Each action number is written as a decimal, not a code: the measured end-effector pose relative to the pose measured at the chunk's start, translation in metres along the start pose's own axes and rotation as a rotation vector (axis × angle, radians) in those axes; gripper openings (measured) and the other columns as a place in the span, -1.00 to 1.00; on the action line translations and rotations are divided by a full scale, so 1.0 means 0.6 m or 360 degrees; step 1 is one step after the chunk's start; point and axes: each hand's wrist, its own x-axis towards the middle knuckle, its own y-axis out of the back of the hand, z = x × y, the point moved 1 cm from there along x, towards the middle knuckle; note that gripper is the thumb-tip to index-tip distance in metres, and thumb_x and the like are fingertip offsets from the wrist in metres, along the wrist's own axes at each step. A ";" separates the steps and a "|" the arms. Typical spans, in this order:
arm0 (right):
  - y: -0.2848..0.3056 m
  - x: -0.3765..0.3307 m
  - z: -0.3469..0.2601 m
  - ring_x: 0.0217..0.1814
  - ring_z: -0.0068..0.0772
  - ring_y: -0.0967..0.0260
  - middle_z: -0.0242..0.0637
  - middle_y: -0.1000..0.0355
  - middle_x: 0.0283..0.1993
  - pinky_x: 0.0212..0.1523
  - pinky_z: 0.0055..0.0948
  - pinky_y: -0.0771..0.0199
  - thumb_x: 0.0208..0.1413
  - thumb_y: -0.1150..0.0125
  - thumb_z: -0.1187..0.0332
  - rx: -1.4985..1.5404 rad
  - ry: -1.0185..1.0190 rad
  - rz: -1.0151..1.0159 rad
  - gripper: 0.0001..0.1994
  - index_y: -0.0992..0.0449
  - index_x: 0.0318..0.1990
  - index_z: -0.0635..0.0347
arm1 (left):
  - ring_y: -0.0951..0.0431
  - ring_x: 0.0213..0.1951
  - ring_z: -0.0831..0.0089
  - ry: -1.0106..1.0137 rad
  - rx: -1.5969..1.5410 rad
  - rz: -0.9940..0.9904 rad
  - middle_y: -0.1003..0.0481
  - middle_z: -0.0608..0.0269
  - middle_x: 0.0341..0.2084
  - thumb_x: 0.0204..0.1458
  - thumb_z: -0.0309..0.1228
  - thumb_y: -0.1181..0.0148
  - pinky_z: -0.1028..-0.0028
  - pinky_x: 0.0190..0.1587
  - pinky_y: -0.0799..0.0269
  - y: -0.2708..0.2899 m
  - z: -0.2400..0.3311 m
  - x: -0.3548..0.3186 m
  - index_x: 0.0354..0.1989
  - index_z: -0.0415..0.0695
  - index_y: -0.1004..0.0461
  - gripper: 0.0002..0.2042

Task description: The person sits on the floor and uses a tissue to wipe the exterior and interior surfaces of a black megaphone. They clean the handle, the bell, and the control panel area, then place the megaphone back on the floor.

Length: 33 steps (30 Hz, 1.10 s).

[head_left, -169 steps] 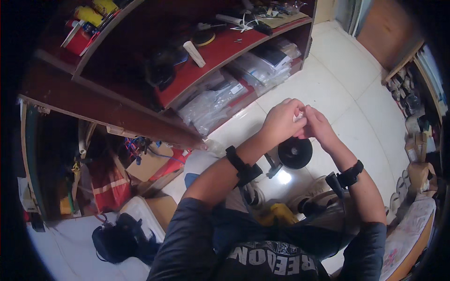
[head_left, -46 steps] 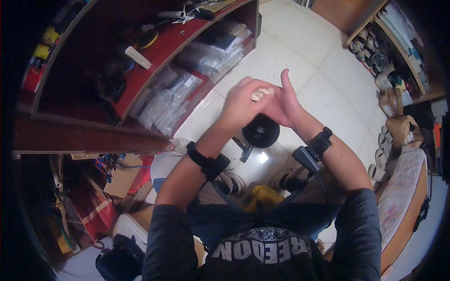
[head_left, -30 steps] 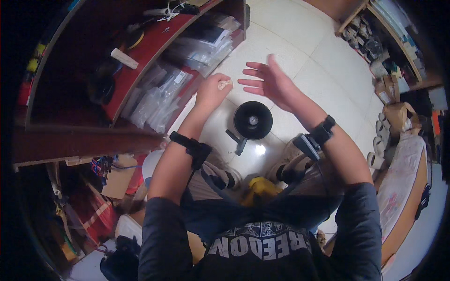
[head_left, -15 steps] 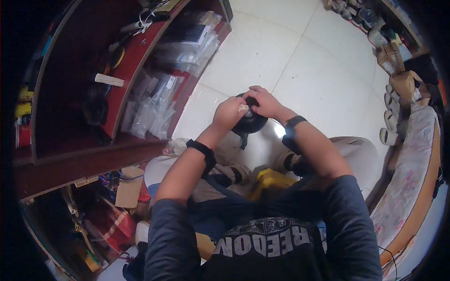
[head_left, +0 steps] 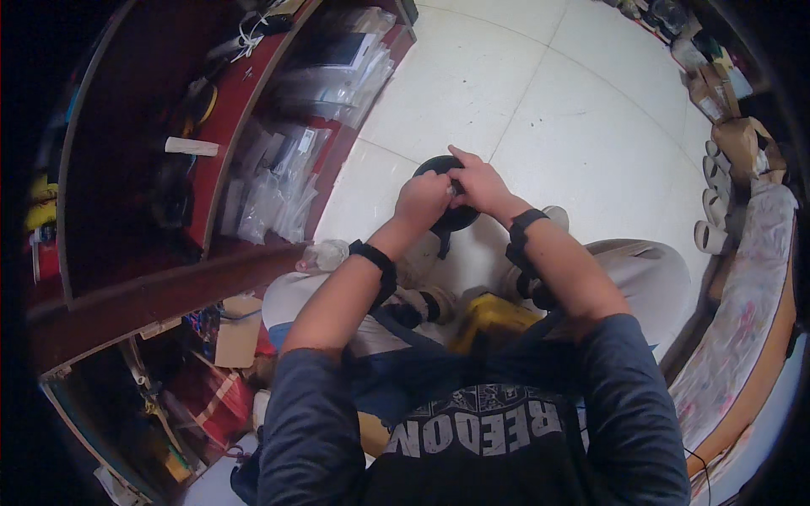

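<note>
A round black pan-like thing (head_left: 460,221) is in front of me over the pale floor, a short dark handle or tab pointing toward me. My left hand (head_left: 424,201) is closed over its left side, fingers curled in at the middle. My right hand (head_left: 481,187) lies across the right side; its index finger stretches out past the far rim while the thumb and other fingers bend in toward the left fingertips. Between the fingertips shows a small pale or shiny bit, too small to name. My fingers hide most of the centre.
A dark red shelf unit (head_left: 228,152) with clear plastic packets (head_left: 278,181) stands at the left. Something yellow (head_left: 498,320) sits between my legs. Along the right are pale slippers (head_left: 713,207), a brown paper bag (head_left: 747,148) and a flower-patterned padded piece (head_left: 734,337).
My left fingers have curled in further, and the pale crumpled bit seen by them is now mostly hidden. My right index finger points out more. The view has shifted slightly.
</note>
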 end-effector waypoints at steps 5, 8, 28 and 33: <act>-0.013 0.002 0.001 0.34 0.11 -0.14 0.00 -0.08 0.41 0.24 -0.14 -0.31 -0.34 -0.52 0.38 0.0044 -0.0031 0.0069 -0.56 -0.55 -0.18 0.01 | -0.52 -0.32 0.09 -0.0028 -0.0146 -0.0086 -0.46 0.14 -0.47 -0.11 -0.35 -0.28 0.15 -0.27 -0.44 -0.002 -0.010 0.001 -0.28 -0.09 -0.47 -0.78; -0.016 0.001 0.005 0.32 0.12 -0.16 0.02 -0.09 0.39 0.21 -0.13 -0.34 -0.34 -0.53 0.37 0.0057 -0.0031 0.0010 -0.54 -0.53 -0.16 0.02 | -0.52 -0.28 0.10 -0.0210 -0.0310 -0.0108 -0.47 0.14 -0.43 -0.12 -0.35 -0.30 0.14 -0.24 -0.43 0.009 -0.021 0.001 -0.28 -0.07 -0.48 -0.78; -0.028 0.003 -0.002 0.34 0.20 -0.10 0.04 -0.06 0.38 0.26 -0.07 -0.26 -0.27 -0.52 0.25 0.0175 -0.0055 0.0025 -0.43 -0.46 -0.01 0.08 | -0.48 -0.27 0.11 -0.0284 -0.0179 -0.0189 -0.43 0.17 -0.39 -0.07 -0.39 -0.14 0.20 -0.21 -0.42 0.013 -0.033 0.012 -0.39 -0.07 -0.45 -0.92; -0.034 0.010 -0.010 0.34 0.19 -0.10 0.04 -0.06 0.38 0.27 -0.06 -0.24 -0.27 -0.53 0.26 0.0262 -0.0125 -0.0058 -0.46 -0.47 -0.04 0.08 | -0.49 -0.26 0.10 -0.0384 -0.0128 -0.0365 -0.46 0.13 -0.37 -0.06 -0.39 -0.13 0.20 -0.20 -0.43 0.028 -0.042 0.003 -0.39 -0.07 -0.46 -0.92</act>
